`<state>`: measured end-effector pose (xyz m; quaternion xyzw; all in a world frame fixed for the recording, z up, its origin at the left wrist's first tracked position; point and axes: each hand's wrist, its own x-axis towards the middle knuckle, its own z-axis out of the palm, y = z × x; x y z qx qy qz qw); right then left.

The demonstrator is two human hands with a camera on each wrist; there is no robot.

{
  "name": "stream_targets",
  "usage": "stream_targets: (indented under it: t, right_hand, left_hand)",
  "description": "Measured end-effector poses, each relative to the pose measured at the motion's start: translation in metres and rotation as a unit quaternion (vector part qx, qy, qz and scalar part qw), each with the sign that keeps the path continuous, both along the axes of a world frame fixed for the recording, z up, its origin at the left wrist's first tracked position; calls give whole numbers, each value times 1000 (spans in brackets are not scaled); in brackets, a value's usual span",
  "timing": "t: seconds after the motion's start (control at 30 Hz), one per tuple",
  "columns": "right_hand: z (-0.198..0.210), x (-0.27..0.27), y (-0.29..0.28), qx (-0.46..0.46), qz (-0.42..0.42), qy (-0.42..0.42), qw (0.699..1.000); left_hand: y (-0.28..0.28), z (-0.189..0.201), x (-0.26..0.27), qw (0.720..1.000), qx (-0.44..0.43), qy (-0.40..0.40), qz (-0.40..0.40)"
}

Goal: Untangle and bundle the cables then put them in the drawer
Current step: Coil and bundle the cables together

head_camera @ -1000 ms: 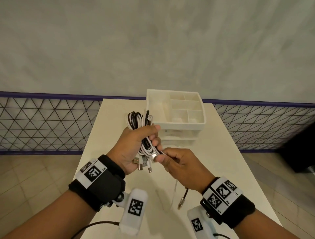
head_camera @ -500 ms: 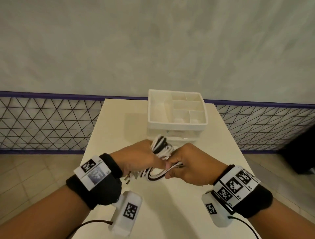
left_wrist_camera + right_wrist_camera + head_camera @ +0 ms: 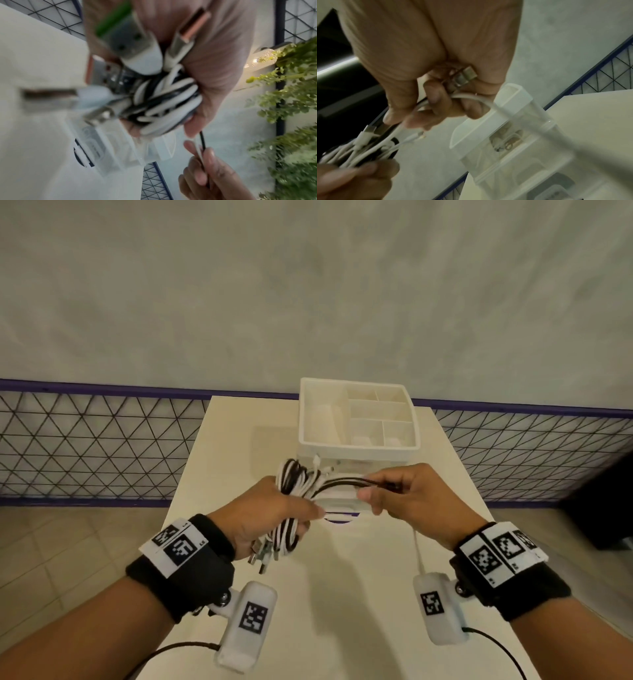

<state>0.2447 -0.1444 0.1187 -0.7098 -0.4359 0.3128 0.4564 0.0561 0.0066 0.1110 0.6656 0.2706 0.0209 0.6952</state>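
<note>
My left hand (image 3: 274,508) grips a coiled bundle of black and white cables (image 3: 294,484) in front of the white drawer organiser (image 3: 358,440). Several USB plugs (image 3: 263,556) hang below the fist and show large and blurred in the left wrist view (image 3: 137,51). My right hand (image 3: 380,491) pinches a black strand (image 3: 346,482) and a white strand, stretched to the right from the bundle. A white cable tail (image 3: 417,549) drops from that hand. In the right wrist view the fingers (image 3: 436,97) curl round a white cable (image 3: 481,100) and a metal plug (image 3: 464,77).
The organiser stands at the back middle of a cream table (image 3: 359,611), with open compartments on top and translucent drawers (image 3: 513,142) below, partly hidden by my hands. A wire-mesh fence (image 3: 96,446) runs behind the table. A dark object (image 3: 609,501) sits at the right.
The bundle has come down from upright to in front of the organiser. My right hand has moved to the right, drawing strands out sideways from the bundle.
</note>
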Motion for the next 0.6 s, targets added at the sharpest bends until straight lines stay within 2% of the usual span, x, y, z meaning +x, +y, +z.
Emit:
stream_targets:
  t: [0.17, 0.27, 0.33, 0.4, 0.5, 0.6]
  right_hand:
    - [-14, -17, 11, 90, -18, -72, 993]
    - [-16, -20, 12, 89, 1, -103, 991]
    - [-11, -19, 10, 56, 56, -155, 985]
    - [-7, -17, 12, 53, 84, -211, 972]
    - [-12, -13, 17, 97, 51, -267, 958]
    - [-19, -17, 15, 106, -2, -223, 969]
  left_hand:
    - [-5, -5, 4, 991, -73, -89, 64]
    - [-6, 3, 4, 993, -57, -96, 26]
    - [-6, 10, 1, 995, -41, -85, -5]
    - [-3, 12, -3, 994, -66, -77, -35]
    - [-1, 11, -8, 989, -100, -97, -52]
    - [-2, 7, -6, 983, -102, -150, 23]
